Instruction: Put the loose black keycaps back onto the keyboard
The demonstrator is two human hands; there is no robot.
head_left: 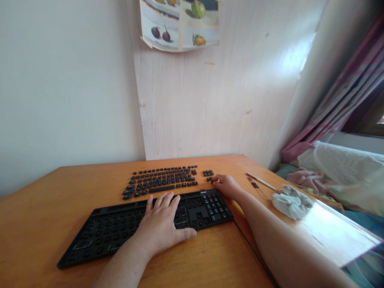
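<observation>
A black keyboard [117, 224] lies slanted on the table; most of its key positions are bare, while the number pad [216, 206] at its right end still carries keycaps. My left hand [163, 224] rests over the keyboard's middle with its fingers spread and nothing in it. Behind the keyboard, loose black keycaps [165, 178] are laid out in rows, with a long space bar [161, 189] in front. My right hand [226, 185] is at a small group of keycaps [208, 173] on the right, its fingertips pinched on what looks like a keycap, partly hidden.
A cable [252, 248] runs from the keyboard to the front edge. On the right of the wooden table [207, 260] lie a thin white stick [261, 181], a small wire tool [255, 185], a crumpled white cloth [292, 202] and a white sheet [339, 232]. A wall stands behind.
</observation>
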